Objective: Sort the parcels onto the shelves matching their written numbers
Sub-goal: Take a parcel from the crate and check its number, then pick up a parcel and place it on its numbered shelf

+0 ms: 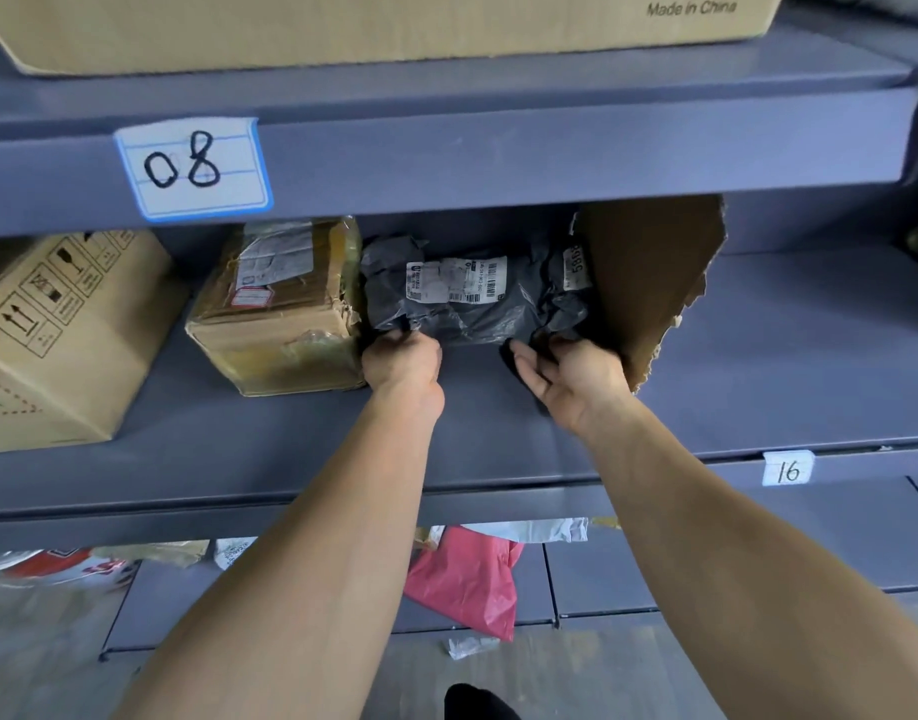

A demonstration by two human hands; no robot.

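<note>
View: one head-worn wide-angle camera.
Facing: forward and down at the grey shelf (249, 449) under the "08" label (193, 167).
Nearness: close; the shelf spans the frame edge to edge.

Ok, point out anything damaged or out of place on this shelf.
The cardboard piece right of the black parcel has a torn, ragged edge; the taped box left of it is crumpled along its right edge.
</note>
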